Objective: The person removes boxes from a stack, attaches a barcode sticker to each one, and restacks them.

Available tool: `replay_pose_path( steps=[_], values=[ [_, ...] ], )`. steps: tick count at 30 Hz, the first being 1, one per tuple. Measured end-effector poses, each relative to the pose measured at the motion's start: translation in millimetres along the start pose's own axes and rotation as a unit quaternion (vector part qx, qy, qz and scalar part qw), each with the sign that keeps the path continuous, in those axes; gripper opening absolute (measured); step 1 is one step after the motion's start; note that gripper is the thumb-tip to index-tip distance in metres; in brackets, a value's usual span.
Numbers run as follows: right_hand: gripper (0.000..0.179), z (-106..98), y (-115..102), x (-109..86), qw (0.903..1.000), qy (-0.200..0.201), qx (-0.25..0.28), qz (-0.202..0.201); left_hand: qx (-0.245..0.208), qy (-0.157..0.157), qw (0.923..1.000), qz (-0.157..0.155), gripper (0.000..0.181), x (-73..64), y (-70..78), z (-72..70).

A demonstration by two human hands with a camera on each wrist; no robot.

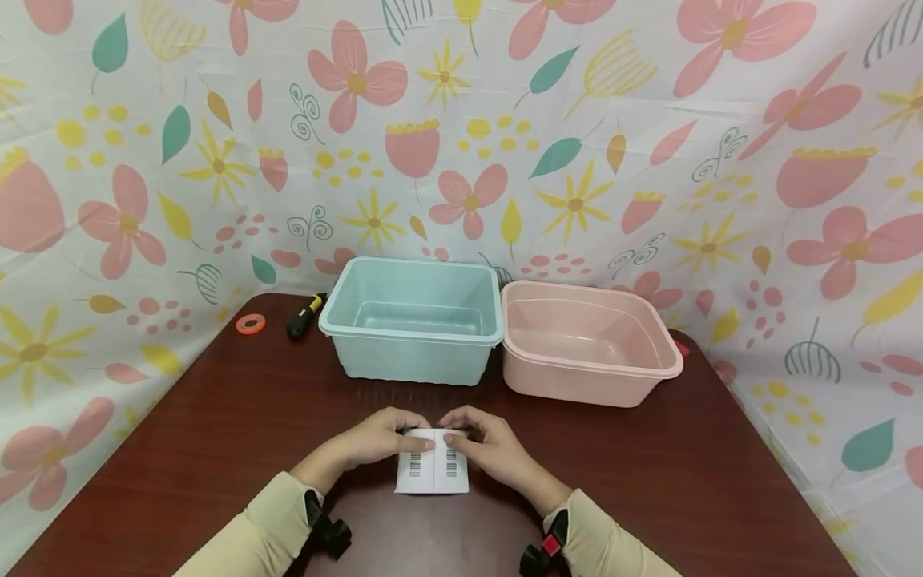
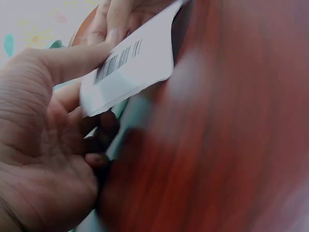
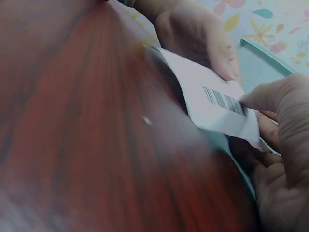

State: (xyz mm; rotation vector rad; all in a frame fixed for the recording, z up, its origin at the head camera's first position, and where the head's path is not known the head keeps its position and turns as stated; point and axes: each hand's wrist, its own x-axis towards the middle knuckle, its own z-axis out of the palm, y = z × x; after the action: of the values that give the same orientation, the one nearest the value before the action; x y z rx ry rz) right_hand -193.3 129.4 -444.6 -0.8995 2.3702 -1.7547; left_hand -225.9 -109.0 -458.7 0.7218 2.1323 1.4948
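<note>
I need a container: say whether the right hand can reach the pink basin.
Probably yes: nothing stands between the right hand and the pink basin, though that hand pinches the white barcoded item.

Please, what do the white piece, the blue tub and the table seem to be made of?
White piece: probably matte paper or thin card; its edge looks thin.
Blue tub: likely plastic, low sheen; moulded rim.
Table: glossy wood or laminate; grain and reflections show.

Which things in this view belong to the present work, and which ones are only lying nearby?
In the work:
white barcoded item
left hand and right hand, both holding it

Seemingly just nearby, touched by neither:
light blue bin
pink bin
orange ring
black-and-yellow tool
</note>
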Motion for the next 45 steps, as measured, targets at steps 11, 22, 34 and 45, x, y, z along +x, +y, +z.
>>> replay_pose_path(
  steps=[11, 22, 34, 45],
  values=[
    [0.018, 0.8, 30.4, 5.0, 0.9612, 0.147, -0.157, -0.173, -0.049, 0.102, 0.9936, 0.006, 0.022, 4.4, -1.1, 11.3],
    [0.014, 4.9, 33.6, 1.8, 0.9663, 0.081, -0.181, -0.165, -0.068, 0.108, 0.9917, 0.016, 0.021, 4.7, -0.8, 21.8],
    [0.019, 5.3, 34.5, 2.8, 0.9588, 0.060, -0.203, -0.190, -0.065, 0.089, 0.9933, 0.034, 0.018, -0.8, 1.9, 22.7],
    [0.018, 3.0, 27.6, 2.3, 0.9403, 0.115, -0.217, -0.235, -0.080, 0.114, 0.9856, 0.096, 0.023, 0.3, 7.7, 23.9]
  ],
)
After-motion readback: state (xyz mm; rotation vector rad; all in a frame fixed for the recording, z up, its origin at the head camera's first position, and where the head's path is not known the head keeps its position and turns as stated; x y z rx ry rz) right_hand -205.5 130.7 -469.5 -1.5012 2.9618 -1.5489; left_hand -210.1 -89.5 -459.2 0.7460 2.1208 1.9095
